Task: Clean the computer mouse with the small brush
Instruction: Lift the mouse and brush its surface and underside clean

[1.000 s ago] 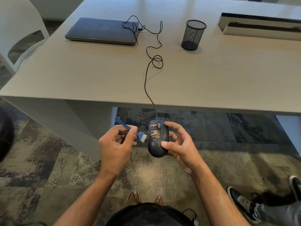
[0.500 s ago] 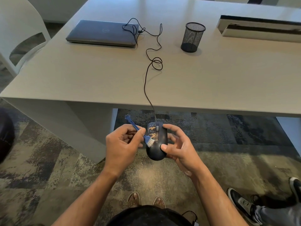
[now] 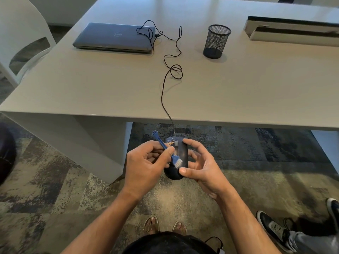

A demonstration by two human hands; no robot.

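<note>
pale grey desk (image 3: pixel 110 85), white chair (image 3: pixel 20 30) at left, mottled carpet (image 3: pixel 55 195)

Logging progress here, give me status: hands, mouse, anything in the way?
Left hand pinches brush, bristles on mouse. Right hand holds mouse. Crumbs remain near its front. Nothing in the way.

Laptop (image 3: pixel 113 37) left on table (image 3: pixel 91 85), pen cup (image 3: pixel 216 41) right, mouse (image 3: pixel 180 154) btwn hands below edge
</note>
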